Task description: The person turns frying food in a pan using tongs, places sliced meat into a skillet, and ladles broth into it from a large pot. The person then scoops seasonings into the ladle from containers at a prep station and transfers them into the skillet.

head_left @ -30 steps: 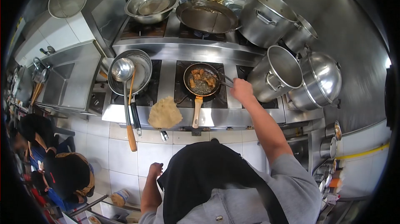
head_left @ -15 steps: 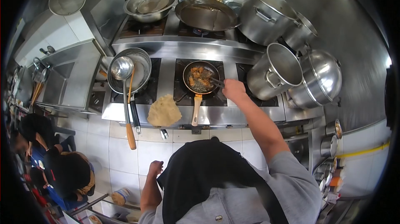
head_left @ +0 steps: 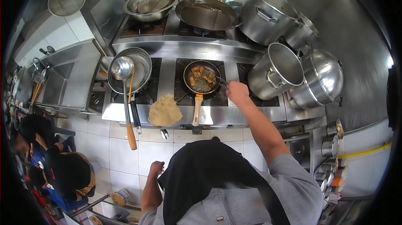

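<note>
My right hand (head_left: 238, 92) is closed around dark metal tongs (head_left: 222, 81), whose tips reach over the right rim of a small frying pan (head_left: 212, 66). Several browned pieces of food (head_left: 197, 73) sit in bubbling oil in that pan, mostly toward its far side. The pan's pale handle (head_left: 197, 112) points toward me over the stove's front edge. My left hand (head_left: 157, 169) hangs low beside my body, fingers curled in, with nothing visible in it. Left of the pan, a crumpled beige cloth (head_left: 165, 111) lies over the stove's front.
A wide pan (head_left: 144, 86) on the left burner bears a ladle (head_left: 122, 68) with its wooden handle sticking out. Large steel pots (head_left: 274, 72) stand at right. Behind are a steel bowl (head_left: 144, 15) and a broad dark pan (head_left: 207, 13). People (head_left: 67, 170) are at lower left.
My right hand has moved slightly right with the tongs, their tips shifting toward the pan's right rim. A food piece near the tips has shifted a little. My left hand stays put.
</note>
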